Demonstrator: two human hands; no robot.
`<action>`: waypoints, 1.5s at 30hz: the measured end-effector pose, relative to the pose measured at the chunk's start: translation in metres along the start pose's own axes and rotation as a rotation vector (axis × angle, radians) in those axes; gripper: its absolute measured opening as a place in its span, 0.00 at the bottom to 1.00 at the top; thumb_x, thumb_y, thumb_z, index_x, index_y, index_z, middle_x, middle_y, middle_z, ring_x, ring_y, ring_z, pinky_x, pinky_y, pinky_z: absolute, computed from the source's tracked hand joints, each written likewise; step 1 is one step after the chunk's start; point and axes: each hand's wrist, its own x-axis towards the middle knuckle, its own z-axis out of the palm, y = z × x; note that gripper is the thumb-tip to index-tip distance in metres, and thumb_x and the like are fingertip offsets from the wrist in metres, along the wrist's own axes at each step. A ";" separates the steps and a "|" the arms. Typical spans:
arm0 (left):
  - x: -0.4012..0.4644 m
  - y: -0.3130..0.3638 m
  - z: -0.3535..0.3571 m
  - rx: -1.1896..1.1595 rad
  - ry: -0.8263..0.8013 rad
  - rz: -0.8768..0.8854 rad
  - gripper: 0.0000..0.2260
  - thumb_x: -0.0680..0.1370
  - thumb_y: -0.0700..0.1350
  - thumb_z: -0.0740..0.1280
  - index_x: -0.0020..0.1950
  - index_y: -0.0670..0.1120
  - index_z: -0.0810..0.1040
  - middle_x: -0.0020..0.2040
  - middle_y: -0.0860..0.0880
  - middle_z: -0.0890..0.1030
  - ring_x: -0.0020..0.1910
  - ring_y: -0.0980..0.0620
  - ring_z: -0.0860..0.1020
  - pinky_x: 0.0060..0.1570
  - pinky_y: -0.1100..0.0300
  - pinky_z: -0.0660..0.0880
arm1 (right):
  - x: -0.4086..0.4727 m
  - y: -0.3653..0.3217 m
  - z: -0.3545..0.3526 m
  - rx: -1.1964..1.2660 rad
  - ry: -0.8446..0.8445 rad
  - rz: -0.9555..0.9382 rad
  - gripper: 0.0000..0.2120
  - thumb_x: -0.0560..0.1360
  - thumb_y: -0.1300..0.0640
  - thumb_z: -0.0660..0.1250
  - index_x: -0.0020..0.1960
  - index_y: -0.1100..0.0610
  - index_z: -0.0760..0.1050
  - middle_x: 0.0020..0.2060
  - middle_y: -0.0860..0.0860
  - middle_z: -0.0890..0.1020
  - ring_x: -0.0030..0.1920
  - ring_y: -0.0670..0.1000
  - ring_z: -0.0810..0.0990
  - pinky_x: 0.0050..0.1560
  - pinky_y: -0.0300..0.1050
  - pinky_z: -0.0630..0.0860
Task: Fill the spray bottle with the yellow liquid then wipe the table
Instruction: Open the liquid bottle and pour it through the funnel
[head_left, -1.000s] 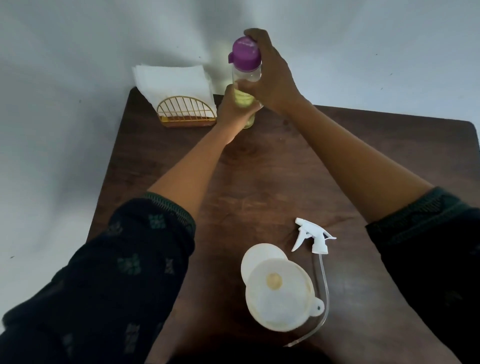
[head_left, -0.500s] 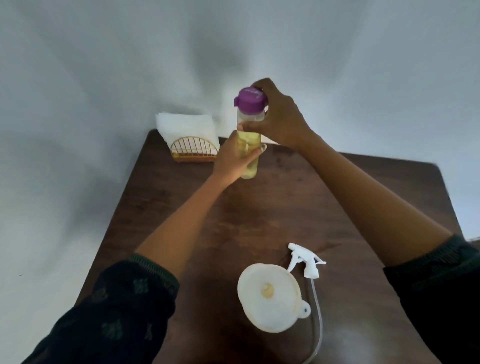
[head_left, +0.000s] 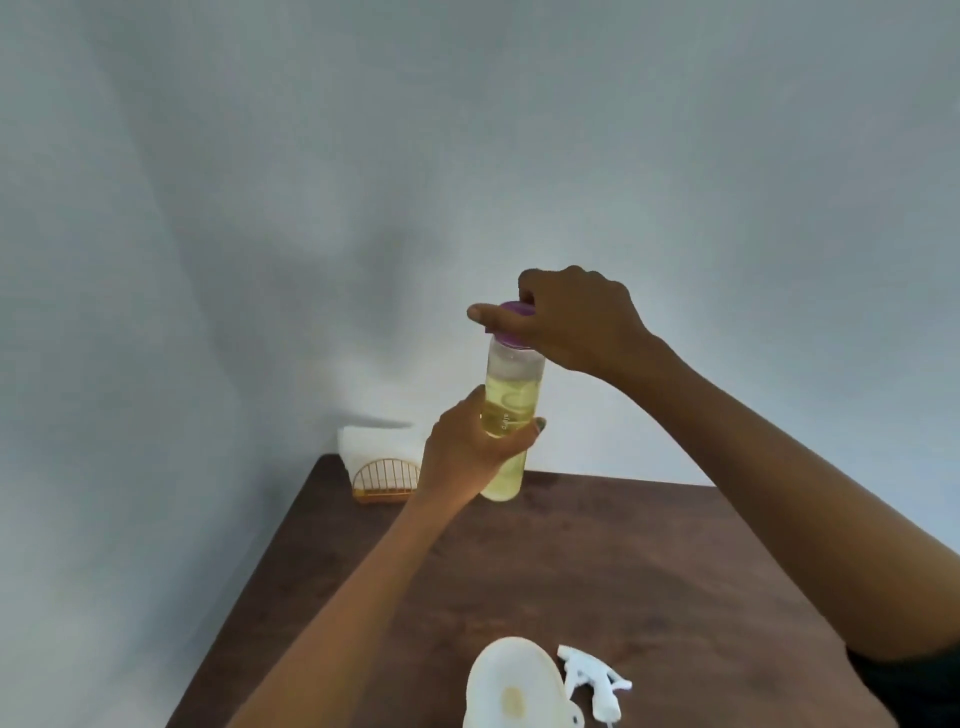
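A clear plastic bottle of yellow liquid (head_left: 511, 410) is held upright above the far edge of the dark brown wooden surface (head_left: 597, 571). The left hand (head_left: 467, 452) has its grip wrapped around the bottle's lower body; the right hand (head_left: 576, 322) has its grip clenched on the bottle's purple cap (head_left: 511, 340). Nearer than the bottle stand a white plastic funnel (head_left: 511, 686) and, just beside it, a white trigger spray head (head_left: 595, 680). Left of the bottle sits a gold wire holder with white napkins (head_left: 382, 467).

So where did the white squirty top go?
In the head view the spray trigger lies on the brown table near the bottom edge, just right of the white funnel, with nobody touching it.
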 end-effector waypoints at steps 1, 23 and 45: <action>-0.004 0.006 -0.002 -0.018 -0.006 0.008 0.20 0.65 0.68 0.66 0.49 0.56 0.75 0.42 0.58 0.82 0.43 0.59 0.81 0.47 0.52 0.80 | 0.000 -0.001 -0.008 0.018 -0.015 -0.011 0.27 0.70 0.31 0.60 0.38 0.56 0.70 0.31 0.49 0.74 0.37 0.53 0.74 0.34 0.43 0.64; -0.037 0.045 -0.003 -0.104 -0.085 0.109 0.16 0.69 0.60 0.72 0.51 0.53 0.75 0.47 0.54 0.82 0.46 0.56 0.82 0.48 0.60 0.80 | -0.032 -0.009 -0.102 0.097 -0.578 -0.237 0.25 0.65 0.41 0.74 0.60 0.44 0.75 0.57 0.41 0.73 0.55 0.45 0.74 0.55 0.42 0.73; -0.054 0.045 0.003 -0.116 -0.076 0.098 0.13 0.70 0.57 0.73 0.49 0.56 0.74 0.46 0.56 0.81 0.44 0.58 0.80 0.45 0.65 0.76 | -0.041 -0.011 -0.095 -0.018 -0.525 -0.132 0.31 0.67 0.31 0.64 0.61 0.52 0.73 0.54 0.51 0.79 0.45 0.50 0.81 0.43 0.43 0.78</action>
